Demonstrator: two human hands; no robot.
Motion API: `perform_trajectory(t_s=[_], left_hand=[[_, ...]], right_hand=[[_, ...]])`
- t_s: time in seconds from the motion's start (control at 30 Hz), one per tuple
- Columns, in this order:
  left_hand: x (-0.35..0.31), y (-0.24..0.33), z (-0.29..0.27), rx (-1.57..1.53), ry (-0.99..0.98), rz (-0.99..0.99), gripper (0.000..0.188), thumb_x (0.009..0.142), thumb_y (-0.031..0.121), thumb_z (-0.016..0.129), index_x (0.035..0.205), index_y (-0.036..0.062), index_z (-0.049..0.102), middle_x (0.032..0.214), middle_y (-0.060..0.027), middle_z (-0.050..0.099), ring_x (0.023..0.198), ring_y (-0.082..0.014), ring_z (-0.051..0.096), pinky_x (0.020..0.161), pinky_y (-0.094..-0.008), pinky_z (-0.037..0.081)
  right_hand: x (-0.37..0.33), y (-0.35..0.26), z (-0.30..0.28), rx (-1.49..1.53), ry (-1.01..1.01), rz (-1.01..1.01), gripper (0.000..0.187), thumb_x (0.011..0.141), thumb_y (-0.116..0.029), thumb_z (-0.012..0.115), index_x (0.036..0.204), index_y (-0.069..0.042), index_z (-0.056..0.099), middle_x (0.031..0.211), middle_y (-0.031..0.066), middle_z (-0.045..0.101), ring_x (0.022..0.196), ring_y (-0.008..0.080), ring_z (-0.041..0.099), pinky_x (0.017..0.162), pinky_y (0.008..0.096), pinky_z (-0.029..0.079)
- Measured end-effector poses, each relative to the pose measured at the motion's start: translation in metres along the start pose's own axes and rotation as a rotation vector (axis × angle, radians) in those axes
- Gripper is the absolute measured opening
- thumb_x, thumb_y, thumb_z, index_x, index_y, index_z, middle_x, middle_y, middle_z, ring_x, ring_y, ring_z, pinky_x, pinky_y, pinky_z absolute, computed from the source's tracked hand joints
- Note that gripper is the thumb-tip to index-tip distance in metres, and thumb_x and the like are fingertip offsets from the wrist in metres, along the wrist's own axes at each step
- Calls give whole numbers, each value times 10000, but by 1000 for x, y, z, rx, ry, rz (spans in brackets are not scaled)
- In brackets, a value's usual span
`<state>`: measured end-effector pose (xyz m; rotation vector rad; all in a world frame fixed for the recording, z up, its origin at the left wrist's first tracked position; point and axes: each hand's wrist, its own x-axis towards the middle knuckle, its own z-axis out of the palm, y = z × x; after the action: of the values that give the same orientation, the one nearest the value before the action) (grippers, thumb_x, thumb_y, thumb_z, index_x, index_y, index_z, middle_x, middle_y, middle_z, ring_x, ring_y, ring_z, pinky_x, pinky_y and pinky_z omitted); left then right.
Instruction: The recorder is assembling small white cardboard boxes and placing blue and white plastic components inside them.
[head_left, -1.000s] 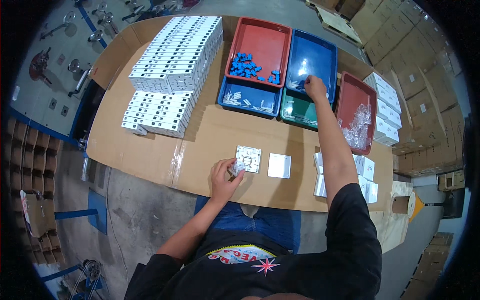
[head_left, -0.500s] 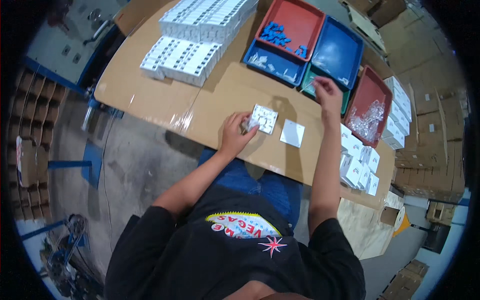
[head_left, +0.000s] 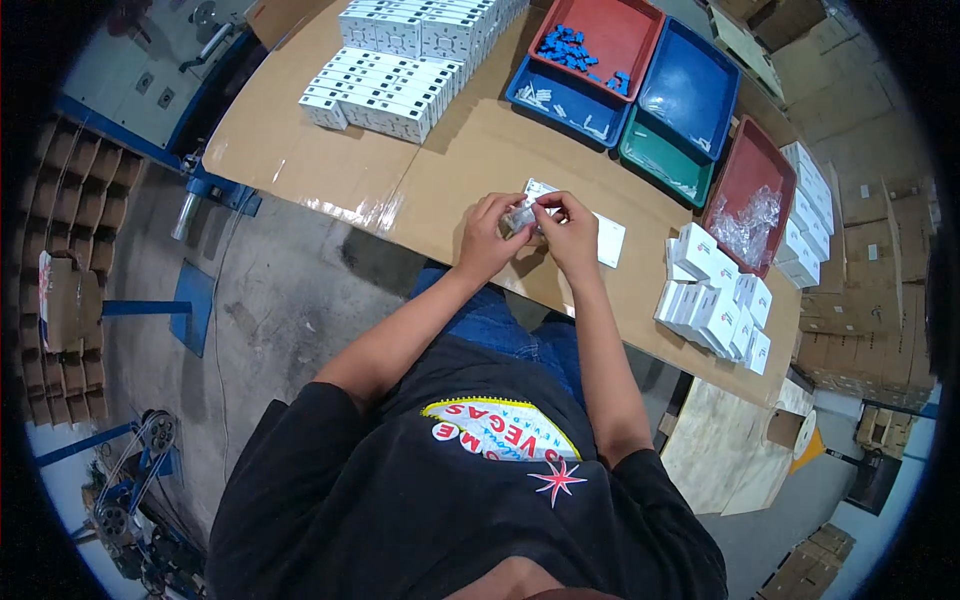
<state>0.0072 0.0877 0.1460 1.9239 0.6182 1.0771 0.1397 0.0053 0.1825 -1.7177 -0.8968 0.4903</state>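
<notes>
My left hand (head_left: 488, 235) and my right hand (head_left: 570, 232) meet over the near part of the table. Pinched between their fingertips is a small clear plastic bag (head_left: 521, 217); whatever is inside it is too small to make out. Just beyond my fingers lies a white square plate (head_left: 537, 188) with a printed face, partly covered by both hands. A plain white square piece (head_left: 610, 241) rests flat to the right of my right hand, half hidden by it.
Stacked white boxes (head_left: 390, 95) stand at the far left. Trays hold small parts: a red tray (head_left: 648, 25) with blue pieces, a blue tray (head_left: 560, 120), a green tray (head_left: 655, 157) and another red tray (head_left: 770, 160) with clear bags. More small white boxes (head_left: 715, 320) sit at right.
My right hand has come back from the green tray to my left hand, and both now work on the clear bag. The view has shifted slightly.
</notes>
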Motion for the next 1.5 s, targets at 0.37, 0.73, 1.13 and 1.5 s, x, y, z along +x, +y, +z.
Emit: perform_trajectory(t_s=[0.37,0.73,1.13,1.5], left_hand=[[1,-5,-1,33,10,64,436,759,92,804,1177,53,688,1091,-109,677,992,-275,653,884,-383,511],[-1,-4,-1,78,-69,94,438,792,191,803,1208,114,690,1132,-73,675,1073,-293,626,944,-409,465],[-5,2,1,-337,-289,-327,189,997,159,688,1118,14,698,1024,-43,704,913,-111,661,780,-273,540],[-19,21,22,-530,-227,-429,126,1008,126,680,1053,9,692,869,8,670,798,-59,613,713,-235,514]], right_hand=[[-3,-6,-1,-147,4,-100,139,870,-124,776,956,-25,731,934,84,687,704,144,614,632,284,480],[7,-12,-28,-328,-417,21,199,924,-237,715,985,-49,740,810,124,717,703,226,671,671,364,525],[0,-10,-65,-34,-533,167,100,897,-104,760,965,-32,749,788,-5,693,747,56,588,651,241,457],[-29,-4,-84,95,-277,143,100,907,-89,773,982,-24,753,854,-11,706,761,61,567,663,246,460]])
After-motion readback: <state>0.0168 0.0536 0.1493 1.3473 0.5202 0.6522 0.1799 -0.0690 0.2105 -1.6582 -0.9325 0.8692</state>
